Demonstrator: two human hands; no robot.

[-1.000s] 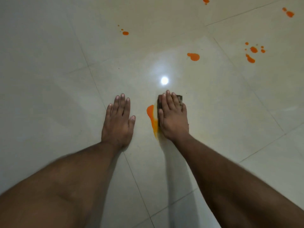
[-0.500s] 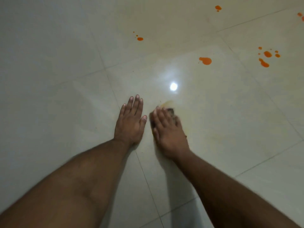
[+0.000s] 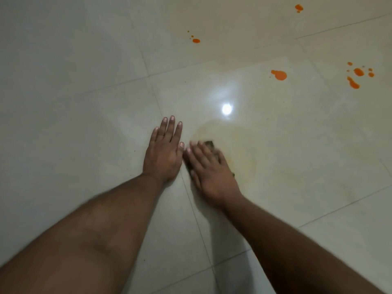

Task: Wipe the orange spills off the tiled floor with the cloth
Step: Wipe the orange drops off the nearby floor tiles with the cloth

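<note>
I can barely see the cloth [image 3: 210,143]: only a dark, blurred scrap of it pokes out past the fingertips, and another sliver shows at the right edge of the palm. My right hand [image 3: 209,170] covers the rest, pressed flat on top of it with the fingers spread, not curled around it, and the hand itself is smeared by motion. My left hand [image 3: 164,152] lies flat on the tiled floor [image 3: 84,102] just to the left, fingers straight and together, holding nothing, its thumb almost touching the right hand. Around and right of the cloth the tile carries a faint yellowish smear [image 3: 237,145], hard to trace at its edges. Farther off sit bright orange spills: a blob [image 3: 279,75] far right of the glare, a cluster [image 3: 358,76] beyond it, small drops [image 3: 196,40] far centre, and one spot [image 3: 298,7] near the top edge.
</note>
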